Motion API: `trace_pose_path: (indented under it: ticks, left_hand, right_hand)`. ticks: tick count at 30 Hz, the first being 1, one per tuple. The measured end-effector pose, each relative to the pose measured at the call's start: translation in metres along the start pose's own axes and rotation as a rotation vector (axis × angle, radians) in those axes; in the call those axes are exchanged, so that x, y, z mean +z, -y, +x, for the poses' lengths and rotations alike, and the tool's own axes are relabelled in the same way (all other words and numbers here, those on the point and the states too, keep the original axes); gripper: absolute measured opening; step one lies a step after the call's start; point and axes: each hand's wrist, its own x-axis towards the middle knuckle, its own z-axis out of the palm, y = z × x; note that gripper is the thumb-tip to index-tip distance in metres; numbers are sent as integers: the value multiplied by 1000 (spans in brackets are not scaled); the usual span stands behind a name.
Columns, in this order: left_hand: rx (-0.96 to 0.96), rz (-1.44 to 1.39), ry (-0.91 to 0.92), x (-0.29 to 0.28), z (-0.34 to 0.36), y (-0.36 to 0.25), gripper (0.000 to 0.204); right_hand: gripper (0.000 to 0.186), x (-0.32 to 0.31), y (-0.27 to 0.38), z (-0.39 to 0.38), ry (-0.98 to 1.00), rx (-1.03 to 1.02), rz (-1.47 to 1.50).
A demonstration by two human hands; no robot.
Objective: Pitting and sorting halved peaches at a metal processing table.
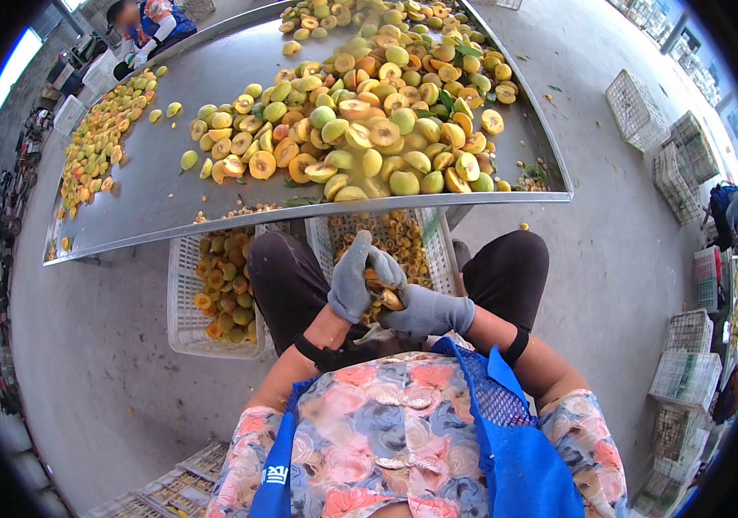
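Observation:
My left hand (353,281), in a grey glove, is closed around an orange fruit piece (372,281), partly hidden by the fingers. My right hand (425,312), also gloved, meets it from the right, closed around a tan object (390,299) too hidden to name. Both hands are over my lap. Just beyond them, a white crate (442,246) holds small yellow pits and scraps; another crate (177,293) at the left holds fruit. Above these, the steel table (161,211) carries many halved and whole yellow-green fruits (386,129), a smaller pile (105,129) at its left.
A co-worker (166,26) in a blue vest works at the far left corner of the table. Stacked crates (680,371) line the right, with other people (727,216) there. More crates (636,108) stand behind the table's right side. A pale crate (174,492) lies at lower left.

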Motion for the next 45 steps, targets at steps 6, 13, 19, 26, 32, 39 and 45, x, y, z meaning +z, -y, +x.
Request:
trace_pose_path:
  ticks: [6,13,19,26,32,39,45]
  left_hand:
    - [13,-331,365,0,11,6,69]
    - [446,870,-346,-18,3,-76,60]
    - [629,941,-846,-74,11,-144,29]
    - [-5,1140,-582,-103,123,-104,60]
    - [230,811,-791,-100,151,-75,38]
    - [123,-223,-415,-59,74,-86,30]
    - [-26,-419,-302,-17,27,-62,39]
  right_hand:
    - [21,-6,-6,-4,203,-15,240]
    - [24,-48,3,-13,30,-2,252]
    - [31,-51,-13,17,-495,-90,-89]
    - [34,-52,-15,31,-562,-164,-180]
    - [27,-53,-21,15,-553,-137,-13]
    - [28,-41,1,3,-724,-230,-312]
    - [31,-13,29,6,-791,-342,-694]
